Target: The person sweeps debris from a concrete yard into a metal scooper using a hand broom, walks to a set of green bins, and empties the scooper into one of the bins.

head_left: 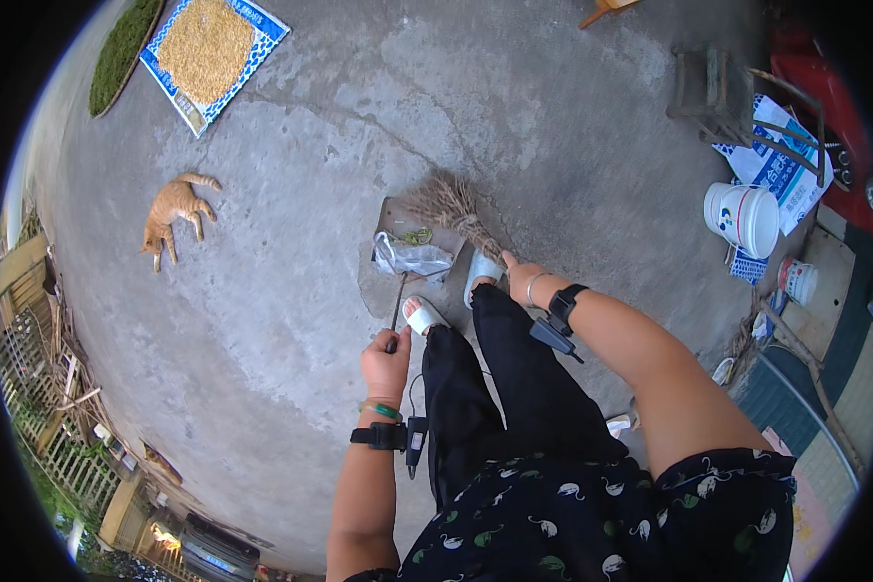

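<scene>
My left hand [386, 367] is closed round the end of a thin dark handle that runs down to a dustpan [394, 215] on the concrete ground. In the pan lie a crumpled whitish plastic bag [417, 259] and some green plant scraps [417, 236]. My right hand [526, 280] grips the bound end of a twig broom [444, 202]. The broom's spread bristles reach across the pan's far right edge; whether they touch it I cannot tell. My feet in pale slippers [425, 315] stand just behind the pan.
An orange cat [175, 211] lies to the left. Beyond it, grain [206, 48] is spread on a blue and white sheet. At right stand white buckets [749, 221], a worn chair [713, 92], a printed sack [791, 179] and a red vehicle [824, 107]. Wood scraps [73, 378] line the left edge.
</scene>
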A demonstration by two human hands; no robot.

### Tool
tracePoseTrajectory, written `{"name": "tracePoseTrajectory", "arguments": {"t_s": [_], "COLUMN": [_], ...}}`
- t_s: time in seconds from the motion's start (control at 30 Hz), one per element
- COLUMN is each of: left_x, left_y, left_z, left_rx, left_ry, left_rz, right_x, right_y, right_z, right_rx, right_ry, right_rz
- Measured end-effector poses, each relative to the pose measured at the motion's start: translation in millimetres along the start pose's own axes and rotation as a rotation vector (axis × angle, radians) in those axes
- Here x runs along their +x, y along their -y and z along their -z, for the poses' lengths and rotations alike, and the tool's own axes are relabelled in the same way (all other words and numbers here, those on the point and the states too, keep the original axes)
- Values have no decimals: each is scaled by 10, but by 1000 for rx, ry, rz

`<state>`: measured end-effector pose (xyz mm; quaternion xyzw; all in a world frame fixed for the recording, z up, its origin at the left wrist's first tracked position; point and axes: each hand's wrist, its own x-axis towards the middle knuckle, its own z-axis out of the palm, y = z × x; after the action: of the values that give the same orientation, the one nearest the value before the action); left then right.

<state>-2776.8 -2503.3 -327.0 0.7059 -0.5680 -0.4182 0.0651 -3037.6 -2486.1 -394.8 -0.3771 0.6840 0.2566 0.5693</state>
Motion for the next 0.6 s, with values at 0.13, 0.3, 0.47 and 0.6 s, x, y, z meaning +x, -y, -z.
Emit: {"name": "tracePoseTrajectory", "arguments": {"t_s": [0.13, 0.3, 0.47, 0.6], "left_x": [22, -7, 25, 22], "left_y": [-57, -47, -73, -59], "left_z": [34, 30, 79, 72], "left_rx": [42, 29, 65, 121], "left_ry": [77, 89, 111, 133], "left_rz": [-13, 4, 1, 40], "right_x": [-480, -334, 473, 382], "right_y": [-452, -709, -687, -322], "right_z": [336, 872, 930, -1], "right_rx": [145, 559, 866, 584], "right_ry": [24, -130, -141, -33], "right_rz": [148, -25, -147, -82]}}
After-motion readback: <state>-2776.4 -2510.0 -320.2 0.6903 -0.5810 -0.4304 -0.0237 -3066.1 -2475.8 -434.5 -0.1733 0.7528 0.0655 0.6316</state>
